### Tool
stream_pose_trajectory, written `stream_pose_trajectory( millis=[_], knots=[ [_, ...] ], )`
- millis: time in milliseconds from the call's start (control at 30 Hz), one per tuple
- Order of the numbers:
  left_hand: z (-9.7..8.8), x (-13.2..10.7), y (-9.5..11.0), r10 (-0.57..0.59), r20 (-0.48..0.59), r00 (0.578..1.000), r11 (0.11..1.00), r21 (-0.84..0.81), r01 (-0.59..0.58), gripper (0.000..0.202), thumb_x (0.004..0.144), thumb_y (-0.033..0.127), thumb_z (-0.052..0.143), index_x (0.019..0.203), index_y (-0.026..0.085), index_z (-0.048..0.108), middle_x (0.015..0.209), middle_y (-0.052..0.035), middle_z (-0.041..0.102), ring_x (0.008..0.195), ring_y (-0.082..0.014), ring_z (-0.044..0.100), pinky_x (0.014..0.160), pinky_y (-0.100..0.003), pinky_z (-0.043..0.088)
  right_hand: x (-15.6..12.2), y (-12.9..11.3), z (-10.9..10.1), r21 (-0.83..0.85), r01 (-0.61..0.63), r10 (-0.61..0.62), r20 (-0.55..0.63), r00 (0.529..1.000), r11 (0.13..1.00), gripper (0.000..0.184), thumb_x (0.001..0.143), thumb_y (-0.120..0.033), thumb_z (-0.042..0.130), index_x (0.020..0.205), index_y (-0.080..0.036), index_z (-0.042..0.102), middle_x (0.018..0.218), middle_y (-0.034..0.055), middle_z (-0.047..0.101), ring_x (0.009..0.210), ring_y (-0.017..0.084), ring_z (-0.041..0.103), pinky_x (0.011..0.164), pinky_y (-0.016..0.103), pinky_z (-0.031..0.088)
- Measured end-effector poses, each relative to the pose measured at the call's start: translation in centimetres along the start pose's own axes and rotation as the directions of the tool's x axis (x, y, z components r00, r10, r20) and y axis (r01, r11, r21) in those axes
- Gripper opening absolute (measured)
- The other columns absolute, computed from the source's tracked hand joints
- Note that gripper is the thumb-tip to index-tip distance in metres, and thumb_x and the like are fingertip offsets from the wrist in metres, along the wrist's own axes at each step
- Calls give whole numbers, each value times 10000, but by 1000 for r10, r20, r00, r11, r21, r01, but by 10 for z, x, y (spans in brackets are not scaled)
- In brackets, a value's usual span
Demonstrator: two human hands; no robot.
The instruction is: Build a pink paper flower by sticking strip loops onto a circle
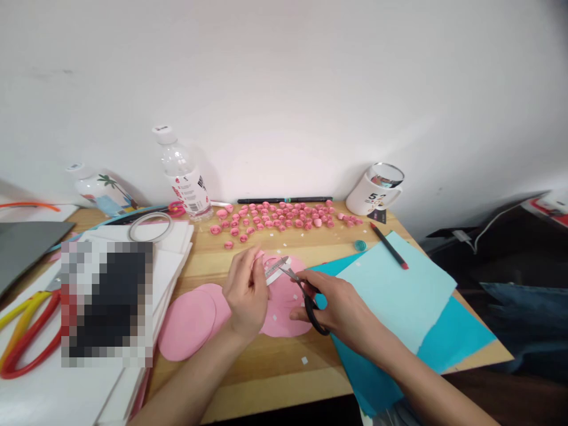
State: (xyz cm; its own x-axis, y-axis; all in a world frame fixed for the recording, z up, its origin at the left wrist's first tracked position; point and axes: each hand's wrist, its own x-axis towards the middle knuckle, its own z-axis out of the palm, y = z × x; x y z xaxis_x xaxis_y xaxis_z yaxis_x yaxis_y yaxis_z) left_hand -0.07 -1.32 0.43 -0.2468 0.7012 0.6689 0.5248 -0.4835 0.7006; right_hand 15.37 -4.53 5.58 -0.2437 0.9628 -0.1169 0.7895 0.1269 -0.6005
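Wooden table against a white wall, seen from the head camera. Left hand pinches a white strip over pink discs. Right hand grips black scissors, their blades parted at the strip's end. From the hands, pink paper roses lie at 12 o'clock, a bottle at 11, a mug at 1 and blue sheets at 3.

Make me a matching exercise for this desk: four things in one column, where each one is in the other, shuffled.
1 scissors
2 white strip
3 mug
4 red-tipped pen

A on the light blue paper
B in the left hand
C beside the wall
D in the right hand

Pairs: 1-D, 2-B, 3-C, 4-A.
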Motion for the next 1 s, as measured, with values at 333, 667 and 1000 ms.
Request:
stream_pose_trajectory(
  millis=[333, 667, 1000],
  knots=[
    [-1, -1, 1, 15, 17, 1000, 1000, -6, -15, 227, 877, 223, 464, 1032, 189, 626, 927, -74, 665, 803, -160, 652, 626, -253, 546, 0, -2, -2, 34, 8, -7, -38, 999, 999, 304, 727, -500, 607, 831, -215, 598, 594, -30, 498, 499, 105, 419, 494, 207, 357],
    [0, -1, 0, 64, -3, 998, 998, 19, -64, 211, 849, 134, 492, 1013, 179, 617, 895, -60, 668, 762, -143, 639, 625, -250, 541, -5, 16, -6, -128, 11, -27, -124, 992, 992, 281, 763, -522, 553, 817, -252, 608, 541, -29, 583, 477, 129, 507, 460, 216, 322],
    [2, -1, -13, 271, 232, 934, 947, 110, -302, 300, 859, 82, 438, 1115, 180, 560, 948, -78, 646, 887, -144, 627, 758, -231, 503, -10, 86, -33, -553, -69, 45, -57, 997, 830, 364, 657, -71, 536, 979, -238, 566, 864, 43, 649, 755, 220, 618, 582, 274, 404]
  ],
)
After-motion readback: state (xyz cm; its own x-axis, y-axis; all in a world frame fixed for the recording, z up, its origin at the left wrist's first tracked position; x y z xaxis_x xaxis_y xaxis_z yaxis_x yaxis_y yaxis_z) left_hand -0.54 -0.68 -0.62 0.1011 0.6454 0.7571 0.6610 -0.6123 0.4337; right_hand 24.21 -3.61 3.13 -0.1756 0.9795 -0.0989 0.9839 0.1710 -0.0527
